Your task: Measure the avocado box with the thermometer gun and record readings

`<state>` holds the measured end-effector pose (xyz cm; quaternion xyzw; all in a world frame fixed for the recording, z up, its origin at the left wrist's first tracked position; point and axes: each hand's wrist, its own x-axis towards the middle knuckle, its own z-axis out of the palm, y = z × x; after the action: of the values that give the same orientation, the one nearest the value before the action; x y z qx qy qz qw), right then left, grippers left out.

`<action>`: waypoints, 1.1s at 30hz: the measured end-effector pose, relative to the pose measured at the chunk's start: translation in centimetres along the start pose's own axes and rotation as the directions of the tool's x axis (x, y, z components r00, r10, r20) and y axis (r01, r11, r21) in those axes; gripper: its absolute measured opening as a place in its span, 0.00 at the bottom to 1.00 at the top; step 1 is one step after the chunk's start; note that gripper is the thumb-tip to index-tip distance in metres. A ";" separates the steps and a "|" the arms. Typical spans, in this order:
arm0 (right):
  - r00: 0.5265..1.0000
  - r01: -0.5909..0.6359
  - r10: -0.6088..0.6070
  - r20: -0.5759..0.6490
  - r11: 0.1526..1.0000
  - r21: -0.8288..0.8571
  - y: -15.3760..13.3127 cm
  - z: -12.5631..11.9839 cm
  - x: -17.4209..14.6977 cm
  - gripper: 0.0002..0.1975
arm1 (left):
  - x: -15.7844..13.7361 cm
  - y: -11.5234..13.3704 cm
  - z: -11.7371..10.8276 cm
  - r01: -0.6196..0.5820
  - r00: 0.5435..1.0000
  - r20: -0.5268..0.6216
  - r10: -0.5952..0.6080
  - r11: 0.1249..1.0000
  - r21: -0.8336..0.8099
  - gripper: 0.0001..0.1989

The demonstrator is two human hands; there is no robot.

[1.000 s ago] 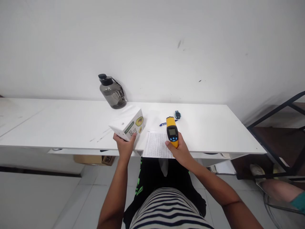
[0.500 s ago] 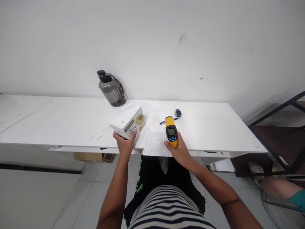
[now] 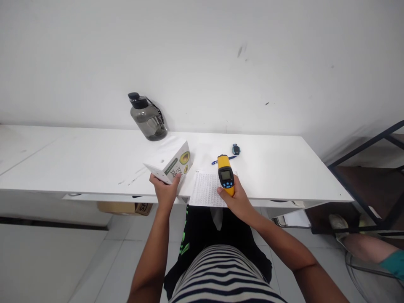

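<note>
A pale, scuffed wall (image 3: 202,50) rises before us, and along it runs a long white table (image 3: 274,176), scratched near the front edge at left. Grey tiles (image 3: 129,252) cover the floor below. At right, a dark rack (image 3: 356,176) stands beside the table's end, near what looks like another person's leg (image 3: 364,248). A brown cardboard box (image 3: 116,207) sits beneath the table at left, and a smoky-grey bottle (image 3: 148,122) with a black cap stands near the wall.

Our left hand (image 3: 166,189) grips the near end of a tilted white carton (image 3: 175,162) printed with avocados; whether it rests on the table we cannot tell. A printed sheet (image 3: 205,185) lies between our hands, jutting past the table's front edge. Over its right side, our right hand (image 3: 235,200) wraps the handle of a yellow-and-black handheld thermometer (image 3: 226,174), screen towards us, any reading too small to make out.

The step in hand, we judge, is holding both items, well apart; the next move calls for a firm left grip and a steady right wrist. Beyond the thermometer lies a blue pen (image 3: 215,162), just beside a small watch (image 3: 236,149).
</note>
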<state>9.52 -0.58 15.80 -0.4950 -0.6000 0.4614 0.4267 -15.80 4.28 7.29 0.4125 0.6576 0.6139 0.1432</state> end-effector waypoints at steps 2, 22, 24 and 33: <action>1.000 0.000 0.000 0.004 1.000 0.000 -0.1 0.0 0.0 0.24 | 0.0 0.0 0.0 0.002 1.000 0.001 -0.002 1.000 0.002 0.43; 1.000 0.005 -0.005 0.000 1.000 -0.019 0.2 0.2 0.0 0.22 | 0.0 0.1 0.2 0.007 1.000 0.001 -0.007 1.000 -0.015 0.43; 1.000 0.009 -0.009 0.001 1.000 -0.016 0.2 0.2 0.0 0.22 | 0.0 0.1 0.2 0.006 1.000 -0.001 -0.006 1.000 -0.018 0.43; 1.000 -0.027 0.027 -0.015 1.000 0.009 0.8 -0.3 0.4 0.26 | 0.0 -0.1 0.2 0.004 1.000 0.001 -0.004 1.000 -0.017 0.44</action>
<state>9.92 -0.10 15.09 -0.5047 -0.5881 0.4659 0.4269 -15.69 4.46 7.11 0.4101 0.6531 0.6190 0.1486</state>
